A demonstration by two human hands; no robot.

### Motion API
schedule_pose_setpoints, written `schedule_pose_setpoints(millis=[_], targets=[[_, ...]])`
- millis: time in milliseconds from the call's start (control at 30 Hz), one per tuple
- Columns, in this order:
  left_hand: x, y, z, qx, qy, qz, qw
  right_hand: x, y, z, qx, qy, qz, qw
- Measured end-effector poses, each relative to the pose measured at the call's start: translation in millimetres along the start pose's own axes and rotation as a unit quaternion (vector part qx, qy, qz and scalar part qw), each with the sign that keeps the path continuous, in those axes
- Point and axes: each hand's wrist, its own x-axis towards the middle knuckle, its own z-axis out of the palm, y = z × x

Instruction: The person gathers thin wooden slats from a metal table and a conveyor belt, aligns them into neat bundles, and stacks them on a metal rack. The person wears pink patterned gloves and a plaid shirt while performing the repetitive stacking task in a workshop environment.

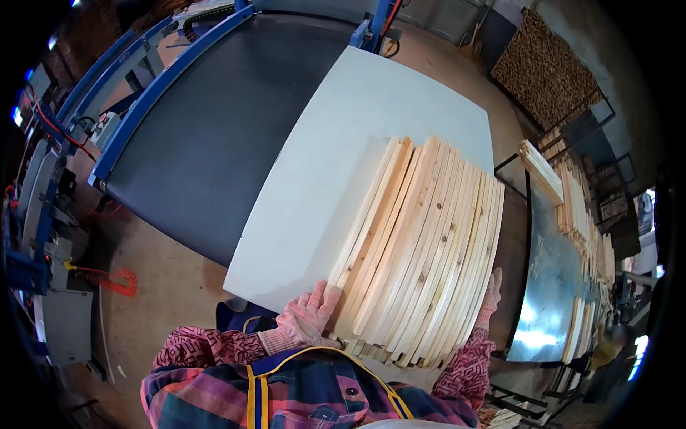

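Note:
A wide bundle of pale wooden strips (429, 243), laid side by side with some dark knots, rests on a light grey board (307, 179). My left hand (307, 314), in a pinkish work glove, lies against the near left side of the bundle with its fingers stretched out. On the opposite side, my right hand (491, 293), gloved alike, is set along the bundle's right edge with fingers extended. Its palm and part of its fingers are hidden by the wood. The strips' near ends are slightly uneven and point toward my body.
A dark conveyor belt (214, 129) in a blue frame (168, 79) lies left of the board. To the right stands a shiny metal-topped table (547, 293) with wood strips (575, 193) along it. A coiled orange air hose (121, 282) hangs at the left. Stacked wood (547, 68) rises at the far right.

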Motion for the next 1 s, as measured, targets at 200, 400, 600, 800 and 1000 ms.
schedule_pose_setpoints(millis=[200, 400, 600, 800, 1000], targets=[[3.6, -25.6, -42.4, -0.024, 0.011, 0.03, 0.999, -22.4, 5.7, 2.8, 0.223, -0.153, 0.107, 0.957], [-8.4, -58.5, -63.0, 0.036, 0.034, 0.058, 0.997, -102.7, -27.5, 32.5, 0.389, -0.246, 0.136, 0.877], [-54.5, -90.5, -95.4, 0.071, 0.113, 0.046, 0.99, -121.0, -68.0, 100.7, 0.06, -0.267, -0.014, 0.962], [-121.0, -55.3, -68.3, 0.044, 0.23, -0.066, 0.97, -92.3, -105.5, 95.8, 0.383, -0.297, 0.022, 0.874], [-153.0, -240.9, -80.1, -0.044, 0.281, -0.16, 0.945, -79.0, -193.5, 313.7, 0.278, -0.376, 0.046, 0.883]])
